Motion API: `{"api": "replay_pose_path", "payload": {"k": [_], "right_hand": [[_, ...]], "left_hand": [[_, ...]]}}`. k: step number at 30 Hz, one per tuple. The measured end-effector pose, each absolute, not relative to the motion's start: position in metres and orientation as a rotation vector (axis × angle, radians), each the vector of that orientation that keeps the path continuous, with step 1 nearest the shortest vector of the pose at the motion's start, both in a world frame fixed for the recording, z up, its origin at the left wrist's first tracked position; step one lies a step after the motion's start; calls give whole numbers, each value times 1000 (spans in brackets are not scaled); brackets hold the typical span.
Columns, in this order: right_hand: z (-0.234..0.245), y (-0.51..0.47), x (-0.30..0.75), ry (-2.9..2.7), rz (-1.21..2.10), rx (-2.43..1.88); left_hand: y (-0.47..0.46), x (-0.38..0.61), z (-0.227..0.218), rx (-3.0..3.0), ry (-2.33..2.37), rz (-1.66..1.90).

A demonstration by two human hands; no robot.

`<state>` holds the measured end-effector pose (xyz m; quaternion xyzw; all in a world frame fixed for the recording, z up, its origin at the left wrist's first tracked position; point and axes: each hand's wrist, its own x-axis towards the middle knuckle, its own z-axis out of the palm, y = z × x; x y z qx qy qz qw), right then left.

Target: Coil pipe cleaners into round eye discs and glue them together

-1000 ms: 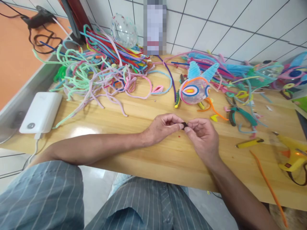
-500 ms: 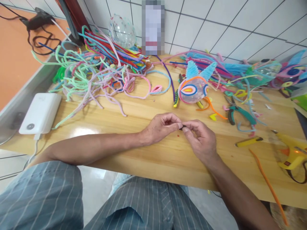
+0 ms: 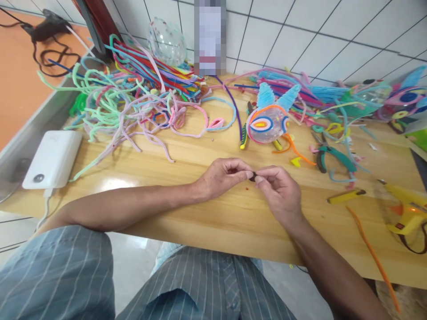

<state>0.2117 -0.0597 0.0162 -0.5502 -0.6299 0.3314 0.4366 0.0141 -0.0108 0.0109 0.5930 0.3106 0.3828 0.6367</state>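
My left hand [image 3: 223, 177] and my right hand [image 3: 282, 191] meet over the middle of the wooden table [image 3: 207, 213]. Both pinch a small dark piece [image 3: 253, 176] between thumb and fingertips; it is too small to name for sure, perhaps a short bit of dark pipe cleaner. Both forearms rest on the table. Just beyond the hands lies a clear ball decorated with coloured rings and blue ears [image 3: 267, 122].
A tangle of coloured pipe cleaners [image 3: 133, 102] covers the back left. A white power bank [image 3: 51, 158] lies at the left edge. Teal-handled pliers [image 3: 333, 158], a yellow glue gun [image 3: 405, 211] and an orange pipe cleaner [image 3: 370, 249] lie to the right. A tiled wall stands behind.
The hands stay together, only the fingers shift slightly on the dark piece. The view has drifted a little.
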Motion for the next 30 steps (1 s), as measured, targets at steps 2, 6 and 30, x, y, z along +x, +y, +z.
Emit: {"api": "replay_pose_path", "payload": {"k": [2,6,30], "right_hand": [[16,-59,212,-1585,838,-1376],[16,-60,212,-1652,844,-1364],[25,-55,206,-1480,943,-1413]], "left_hand": [[-11,13,13,1412,727,868],[-10,10,19,1640,796,854],[-9,13,16,1442,793,731]]}}
